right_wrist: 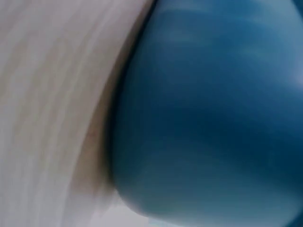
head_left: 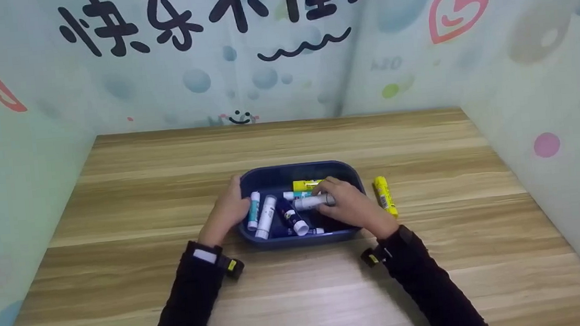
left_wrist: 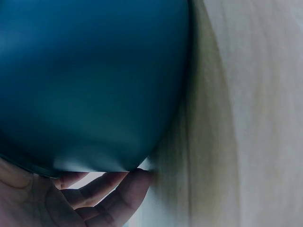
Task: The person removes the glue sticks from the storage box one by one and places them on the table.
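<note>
A dark blue plastic tub on the table holds several glue sticks. My left hand grips its left end, thumb over the rim and fingers against the outer wall; in the left wrist view those fingers lie under the blue wall. Over the tub's right half, my right hand pinches a white glue stick lying nearly level. Left of it are a teal-and-white stick, another white one and a dark blue one. A yellow stick lies behind. The tub's wall hides the right hand in its wrist view.
A yellow glue stick lies on the wooden table just right of the tub. Printed wall panels stand along the table's back and both sides. Each wrist carries a small strapped-on camera.
</note>
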A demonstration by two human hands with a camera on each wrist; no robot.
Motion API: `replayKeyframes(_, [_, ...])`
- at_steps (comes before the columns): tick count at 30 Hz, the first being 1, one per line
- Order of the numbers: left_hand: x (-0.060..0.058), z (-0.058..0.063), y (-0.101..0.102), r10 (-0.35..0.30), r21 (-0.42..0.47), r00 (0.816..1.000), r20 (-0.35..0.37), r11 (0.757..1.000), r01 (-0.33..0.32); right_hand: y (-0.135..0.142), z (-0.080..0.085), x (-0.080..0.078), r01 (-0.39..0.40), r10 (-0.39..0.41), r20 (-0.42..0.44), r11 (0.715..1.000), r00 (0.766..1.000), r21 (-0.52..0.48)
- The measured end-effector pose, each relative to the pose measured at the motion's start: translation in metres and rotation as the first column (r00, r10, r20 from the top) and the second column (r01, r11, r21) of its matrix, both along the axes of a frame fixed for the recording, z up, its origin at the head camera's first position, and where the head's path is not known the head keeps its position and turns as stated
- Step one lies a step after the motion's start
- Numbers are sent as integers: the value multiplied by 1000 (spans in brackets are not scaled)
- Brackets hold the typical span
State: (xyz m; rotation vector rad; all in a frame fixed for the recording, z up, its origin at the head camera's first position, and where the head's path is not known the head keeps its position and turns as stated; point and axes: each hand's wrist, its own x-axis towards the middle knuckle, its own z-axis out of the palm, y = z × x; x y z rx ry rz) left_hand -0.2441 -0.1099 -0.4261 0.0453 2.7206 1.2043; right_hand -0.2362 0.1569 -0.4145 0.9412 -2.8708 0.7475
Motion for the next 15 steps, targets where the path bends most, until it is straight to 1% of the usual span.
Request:
replayKeyframes(4, [-1, 0, 1, -1, 0, 1000, 2, 1000, 1, 3, 5, 1, 16, -17, -16, 999, 1000, -43])
replayKeyframes(8, [0, 0, 0, -4, 8, 1000, -12, 1000, 4, 9, 13, 1, 20, -22, -39, 998, 999, -58])
replayKeyframes(11, [0, 0, 0, -8, 12, 1000, -30, 1000, 9, 14, 19, 1, 18, -20, -32, 998, 999, -66])
replayKeyframes(15, [0, -1, 0, -8, 17, 999, -36, 1000, 9, 22, 27, 2, 53, -52, 15, 996, 999, -69])
